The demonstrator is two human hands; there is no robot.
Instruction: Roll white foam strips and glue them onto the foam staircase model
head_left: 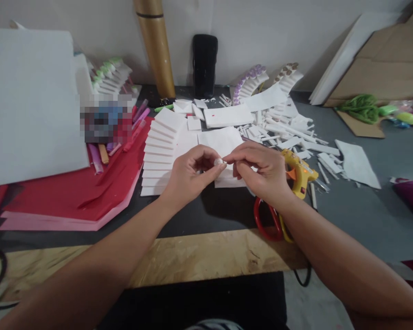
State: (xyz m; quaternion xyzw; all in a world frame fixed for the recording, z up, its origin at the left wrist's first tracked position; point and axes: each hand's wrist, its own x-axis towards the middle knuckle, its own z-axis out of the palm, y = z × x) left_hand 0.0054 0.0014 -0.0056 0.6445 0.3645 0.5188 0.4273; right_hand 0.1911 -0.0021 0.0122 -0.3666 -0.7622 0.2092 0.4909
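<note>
A stepped foam-board stack [160, 156] is lying assembled at left. The left hand [189, 172] and right hand [261, 172] are both pinching a small white piece [219, 162] above the white sheets [220, 140]. The glue gun [299, 174] is resting just beside the right hand. Loose foam strips [289, 133] are lying unassembled beyond.

A yellow glue gun [301, 174] lies beside red-handled scissors [266, 222], red paper sheets [89, 188] left, gold tube [156, 46] behind.

Glue gun [301, 176] lies right of the foam steps [160, 156] (scissors [266, 222] before it).
</note>
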